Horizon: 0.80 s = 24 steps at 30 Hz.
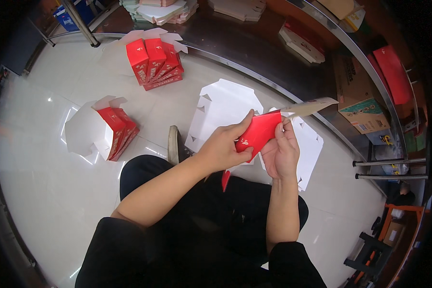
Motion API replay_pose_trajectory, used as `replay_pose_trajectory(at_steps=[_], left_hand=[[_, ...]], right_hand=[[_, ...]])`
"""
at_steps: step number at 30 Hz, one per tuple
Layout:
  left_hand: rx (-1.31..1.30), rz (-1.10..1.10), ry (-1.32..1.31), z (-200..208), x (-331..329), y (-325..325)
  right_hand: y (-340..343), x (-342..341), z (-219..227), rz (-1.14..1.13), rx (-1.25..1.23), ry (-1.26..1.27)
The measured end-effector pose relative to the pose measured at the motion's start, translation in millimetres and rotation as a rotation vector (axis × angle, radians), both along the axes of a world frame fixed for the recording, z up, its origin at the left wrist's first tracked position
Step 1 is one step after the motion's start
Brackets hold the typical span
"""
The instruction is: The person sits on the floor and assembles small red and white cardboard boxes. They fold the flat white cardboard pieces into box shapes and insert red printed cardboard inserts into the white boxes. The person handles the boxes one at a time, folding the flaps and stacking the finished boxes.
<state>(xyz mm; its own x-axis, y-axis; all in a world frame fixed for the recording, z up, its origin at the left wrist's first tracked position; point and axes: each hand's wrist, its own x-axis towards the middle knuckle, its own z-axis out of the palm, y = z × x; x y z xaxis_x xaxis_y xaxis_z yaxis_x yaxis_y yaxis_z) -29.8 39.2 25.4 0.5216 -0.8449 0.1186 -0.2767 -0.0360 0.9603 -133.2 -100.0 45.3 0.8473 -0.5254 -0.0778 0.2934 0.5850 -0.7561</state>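
A partly folded red cardboard box (260, 129) is held between both my hands, above my lap. My left hand (225, 146) grips its left side, with fingers over the upper edge and the thumb below. On the right side, my right hand (282, 150) pinches the box with thumb and fingers. A pale flap (312, 107) sticks out from it to the right. Beneath lie flat white cardboard blanks, one (224, 106) to the left and another (308, 144) to the right of the box. The inside of the held box is hidden.
Folded red boxes stand on the tiled floor in a far group (151, 60) and a nearer group (117, 127) at left. Metal shelving (235, 67) curves along the far side, with paper stacks (163, 12) and a brown carton (357, 91). A dark stool (369, 252) stands lower right.
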Motion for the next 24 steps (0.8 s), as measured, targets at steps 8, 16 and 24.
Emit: replay_pose_trajectory(at_steps=[8, 16, 24], left_hand=[[-0.177, 0.159, -0.189, -11.7, 1.6, -3.7], [-0.178, 0.444, -0.347, -26.1, 6.9, -1.9], [-0.328, 0.373, -0.175, -21.6, -0.8, -6.2]], right_hand=[[-2.0, -2.3, -15.9, -0.212, -0.474, 0.093], [7.6, -0.1, -13.6, -0.397, -0.887, 0.226], [12.4, 4.8, -35.7, -0.143, -0.894, 0.333]])
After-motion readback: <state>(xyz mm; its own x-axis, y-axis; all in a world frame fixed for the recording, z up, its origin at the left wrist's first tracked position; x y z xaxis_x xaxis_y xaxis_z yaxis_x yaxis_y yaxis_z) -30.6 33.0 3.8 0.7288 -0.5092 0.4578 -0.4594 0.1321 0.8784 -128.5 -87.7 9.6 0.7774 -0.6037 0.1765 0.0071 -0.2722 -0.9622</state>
